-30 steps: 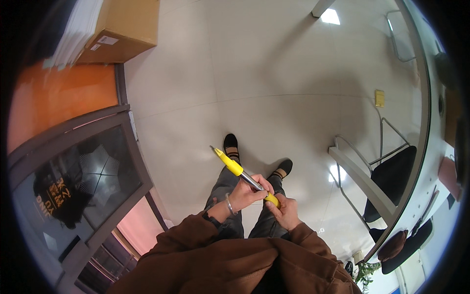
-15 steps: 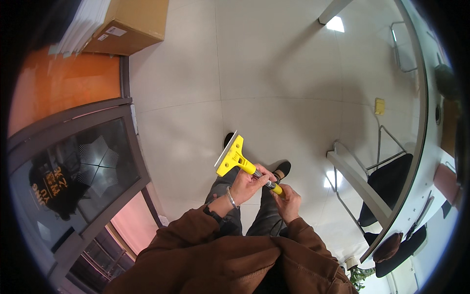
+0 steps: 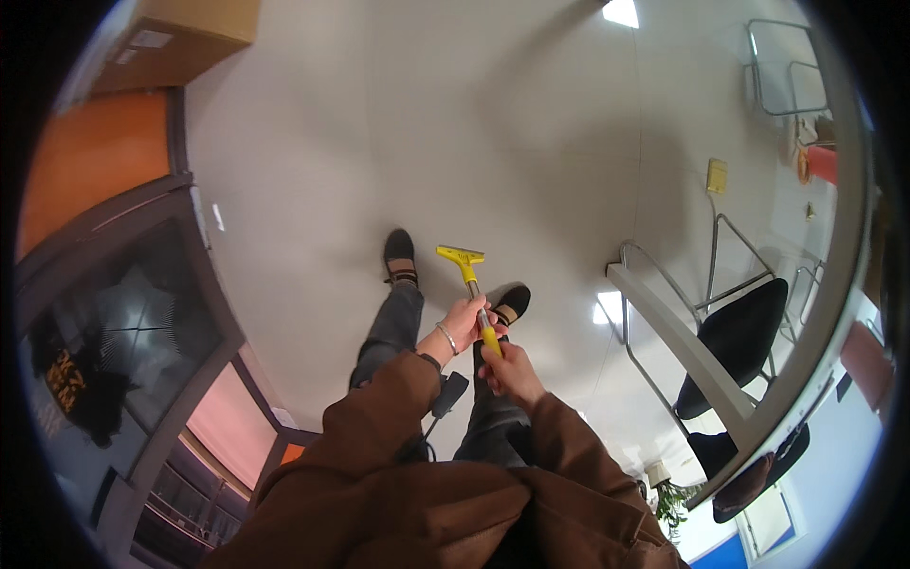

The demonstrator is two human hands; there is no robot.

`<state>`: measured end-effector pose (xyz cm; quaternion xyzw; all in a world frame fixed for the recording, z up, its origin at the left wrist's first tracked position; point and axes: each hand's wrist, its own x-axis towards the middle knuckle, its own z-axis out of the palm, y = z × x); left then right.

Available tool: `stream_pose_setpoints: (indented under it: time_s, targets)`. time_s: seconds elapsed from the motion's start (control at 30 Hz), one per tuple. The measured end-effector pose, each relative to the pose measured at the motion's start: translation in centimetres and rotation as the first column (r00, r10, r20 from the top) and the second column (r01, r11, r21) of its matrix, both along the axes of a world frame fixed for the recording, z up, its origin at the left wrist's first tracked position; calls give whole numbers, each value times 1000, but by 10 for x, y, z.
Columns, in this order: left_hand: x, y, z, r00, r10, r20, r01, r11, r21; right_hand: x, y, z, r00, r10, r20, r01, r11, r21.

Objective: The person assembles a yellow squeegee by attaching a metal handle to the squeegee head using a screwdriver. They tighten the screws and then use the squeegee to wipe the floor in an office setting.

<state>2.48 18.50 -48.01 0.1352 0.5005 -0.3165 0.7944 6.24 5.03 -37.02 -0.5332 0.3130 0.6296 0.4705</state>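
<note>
In front of my legs I hold a yellow scraper (image 3: 464,259) with a wide flat head, a metal shaft and a yellow grip. Its head points away from me over the floor, above and between my feet, and is seen nearly edge-on. My left hand (image 3: 463,323), with a bracelet at the wrist, is closed round the metal shaft. Just below and to the right, my right hand (image 3: 514,373) is wrapped round the yellow grip end. Parts of the fingers on both hands are hidden behind the handle.
At left stands a dark-framed glass door (image 3: 133,318) beside an orange panel (image 3: 109,156). A cardboard box (image 3: 185,43) sits at the far left. Along the right runs a table with a pale leg (image 3: 678,332) and a black chair (image 3: 735,346). Pale tiled floor (image 3: 455,123) lies ahead.
The scraper has turned, so its head now points more straight ahead and shows edge-on. Both hands keep hold and have shifted slightly left. My left foot shows farther forward; the view has shifted.
</note>
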Motion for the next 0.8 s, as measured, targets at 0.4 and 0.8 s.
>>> stream_pose_setpoints:
  time_s: [0.4,0.8]
  targets:
    - [-62,-58,-184,949,-15,-316,15,1000,-3,-53,-6,-198,891,-411,-191,373,905,-205]
    - [-51,-58,-202,907,-66,-416,115,989,95,-52,7,-216,889,-423,-178,361,884,-297]
